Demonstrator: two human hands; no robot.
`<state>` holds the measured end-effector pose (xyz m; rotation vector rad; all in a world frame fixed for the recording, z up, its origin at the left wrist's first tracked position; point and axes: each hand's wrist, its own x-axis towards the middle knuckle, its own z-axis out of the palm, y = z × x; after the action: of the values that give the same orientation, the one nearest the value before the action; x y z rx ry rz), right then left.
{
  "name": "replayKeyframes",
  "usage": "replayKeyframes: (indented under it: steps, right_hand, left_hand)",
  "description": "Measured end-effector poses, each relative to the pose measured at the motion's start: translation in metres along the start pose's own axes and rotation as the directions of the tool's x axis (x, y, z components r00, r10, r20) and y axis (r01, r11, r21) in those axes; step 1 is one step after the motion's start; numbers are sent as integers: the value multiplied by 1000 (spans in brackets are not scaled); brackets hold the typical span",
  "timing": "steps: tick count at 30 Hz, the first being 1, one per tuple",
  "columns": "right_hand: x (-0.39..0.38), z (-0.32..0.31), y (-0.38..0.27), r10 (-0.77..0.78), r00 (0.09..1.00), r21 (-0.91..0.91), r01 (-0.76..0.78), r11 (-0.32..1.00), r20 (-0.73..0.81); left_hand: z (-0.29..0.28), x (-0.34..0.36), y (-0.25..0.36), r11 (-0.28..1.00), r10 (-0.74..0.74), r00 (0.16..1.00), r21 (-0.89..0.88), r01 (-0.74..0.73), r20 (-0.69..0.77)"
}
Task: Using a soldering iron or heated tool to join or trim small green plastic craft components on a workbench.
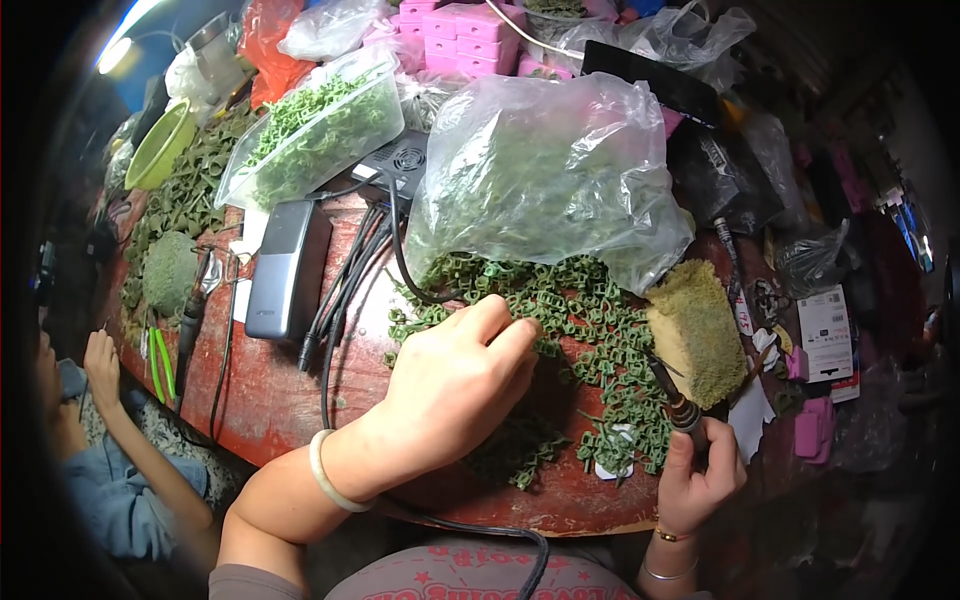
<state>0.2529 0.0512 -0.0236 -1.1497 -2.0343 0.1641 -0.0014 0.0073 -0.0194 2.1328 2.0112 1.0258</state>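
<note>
My left hand (455, 385), with a pale bangle at the wrist, is curled shut above a spread of small green plastic clip-like pieces (610, 325). Its fingertips face away from view, so whatever they pinch is hidden. At the right, my right hand (702, 475) grips the dark handle of a soldering iron (682, 408). The iron's thin tip points up and to the left, beside a yellowish-green block with a rough, crumbly surface (700, 335). Behind the loose pieces lies a large clear plastic bag (550, 170) filled with more green pieces.
A power bank (287, 270) and a bundle of black cables (350, 270) lie left of my hand. Beyond stands a clear tub (385, 110) of light green pieces. Pink boxes (465, 40) are stacked at the back. Another person's hand (102, 368) is at the far left.
</note>
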Motion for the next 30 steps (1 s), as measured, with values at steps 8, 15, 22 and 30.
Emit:
replayKeyframes:
  steps: [8, 15, 22, 30]
  right_hand:
    - [6, -10, 7, 72, 997, -83, -74, 994, -31]
    - [16, -37, 30, 100, 995, -343, -93, 935, 2]
    - [13, -34, 32, 139, 989, -284, -146, 948, -42]
    - [-1, -20, -7, 9, 1000, -121, -11, 993, -15]
  left_hand:
    - [4, 0, -2, 997, 12, 1000, -83, -10, 19]
    - [-6, -3, 1, 241, -283, 895, -878, 413, 344]
    - [-15, 0, 4, -161, -226, 754, -787, 596, 617]
    - [-15, -1, 2, -212, -228, 729, -764, 610, 645]
